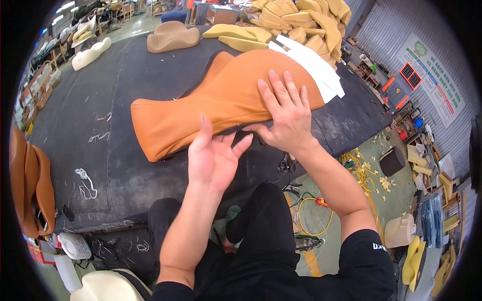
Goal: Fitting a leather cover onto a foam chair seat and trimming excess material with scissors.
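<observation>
With twelve o'clock taken as straight ahead, the scissors [285,165] are seen near four, by the near edge of the dark surface [125,70]; if caught by the right forearm, they could be knocked off. Toward nine, the left hand [213,163] is held palm up and wide, its thumb well apart; whether anything is touched by its partly hidden fingertips cannot be told. Toward two, the right hand [287,118] is laid spread on the orange-brown covered seat [236,90], with its thumb at the near edge. The seat itself is placed at twelve, its long side turned toward the hands. Creases are shown along that side; they might be deepened, or the cover pulled askew, by uneven tension. Past it, between one and two, white sheets [329,83] are partly covered by the seat and could be bent if it were pushed. Farther, at one, yellow foam pieces [306,22] are heaped.
</observation>
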Demonstrator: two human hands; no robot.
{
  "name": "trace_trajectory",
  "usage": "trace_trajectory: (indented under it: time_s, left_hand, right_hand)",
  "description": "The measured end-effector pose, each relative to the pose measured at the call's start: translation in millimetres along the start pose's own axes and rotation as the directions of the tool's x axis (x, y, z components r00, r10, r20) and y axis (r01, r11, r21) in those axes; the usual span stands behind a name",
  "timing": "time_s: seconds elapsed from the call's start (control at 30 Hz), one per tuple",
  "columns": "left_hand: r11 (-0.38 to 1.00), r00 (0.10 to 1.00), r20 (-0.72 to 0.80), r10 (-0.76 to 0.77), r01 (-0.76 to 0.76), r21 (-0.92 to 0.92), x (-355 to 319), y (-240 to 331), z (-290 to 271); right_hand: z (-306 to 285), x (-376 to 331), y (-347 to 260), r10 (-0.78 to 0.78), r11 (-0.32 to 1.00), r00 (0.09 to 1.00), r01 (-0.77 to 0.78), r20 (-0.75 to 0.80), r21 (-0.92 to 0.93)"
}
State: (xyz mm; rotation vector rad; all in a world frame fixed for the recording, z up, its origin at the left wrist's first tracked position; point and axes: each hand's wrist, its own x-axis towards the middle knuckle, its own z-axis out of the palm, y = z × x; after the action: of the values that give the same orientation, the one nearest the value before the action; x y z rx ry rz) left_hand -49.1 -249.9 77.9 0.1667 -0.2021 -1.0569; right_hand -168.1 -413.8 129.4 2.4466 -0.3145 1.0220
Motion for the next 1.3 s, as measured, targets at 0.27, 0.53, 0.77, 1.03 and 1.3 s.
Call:
trace_trajectory:
  time_s: [0.27,0.53,0.77,1.03,1.3]
  left_hand:
    - [0.990,0.956,-0.287,0.067,-0.028,0.138,-0.4,9.0,-8.9]
    - [0.866,0.882,-0.285,0.377,-0.226,0.445,-0.5,24.7,-83.6]
    - [0.908,0.925,-0.149,0.350,-0.296,0.298,-12.5,12.7,-98.8]
    - [0.911,0.939,-0.060,0.340,-0.313,0.269,-21.8,0.7,-111.1]
    - [0.963,0.944,-0.193,0.266,-0.254,0.086,-17.9,-7.7,-105.8]
  right_hand:
    - [31.2,36.2,-29.3,0.009,1.000,0.996,-0.008,-0.089,0.010]
    - [36.8,39.6,-82.2,-0.154,0.988,0.980,0.156,-0.122,0.012]
    - [-19.2,8.4,-37.1,-0.902,0.426,0.425,0.843,0.080,0.328]
    - [-47.4,49.8,-28.5,-0.703,0.690,0.706,0.706,-0.086,0.160]
    - [-72.2,-21.8,-64.3,-0.503,0.862,0.740,0.395,0.446,0.318]
